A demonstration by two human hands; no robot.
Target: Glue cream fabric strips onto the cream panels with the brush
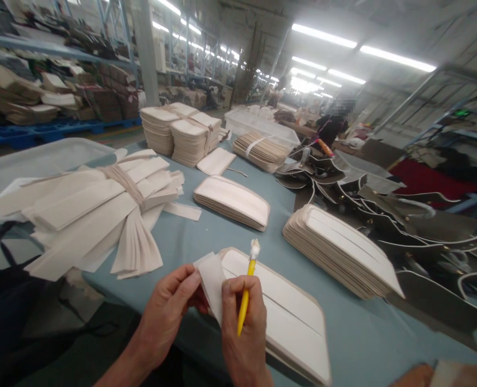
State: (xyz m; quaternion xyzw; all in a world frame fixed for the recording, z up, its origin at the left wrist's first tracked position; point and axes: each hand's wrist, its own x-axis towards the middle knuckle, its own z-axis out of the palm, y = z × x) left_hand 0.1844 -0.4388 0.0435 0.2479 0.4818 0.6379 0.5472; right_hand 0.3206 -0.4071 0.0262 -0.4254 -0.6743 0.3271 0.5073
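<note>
A white strip [211, 280] is pinched by my left hand [170, 303] at its left side, near the table's front edge. My right hand [244, 322] holds the strip's other side between thumb and fingers, along with a yellow pen-like tool [244, 303] that has a whitish, lumpy tip pointing up. Just behind and right of my hands lies a stack of white-topped beige panels [298, 317] with a dark line across the top one. At the left, a large bundle of cream strips [89, 199] is tied round its middle.
Further panel stacks stand on the green-blue table [174, 236]: a small one [232, 199], a thick one [339, 247] and tied ones [194, 131] behind. Dark, white-edged pieces [383, 215] pile up at right. A person [331, 129] is in the background; part of a hand [413, 376] shows at bottom right.
</note>
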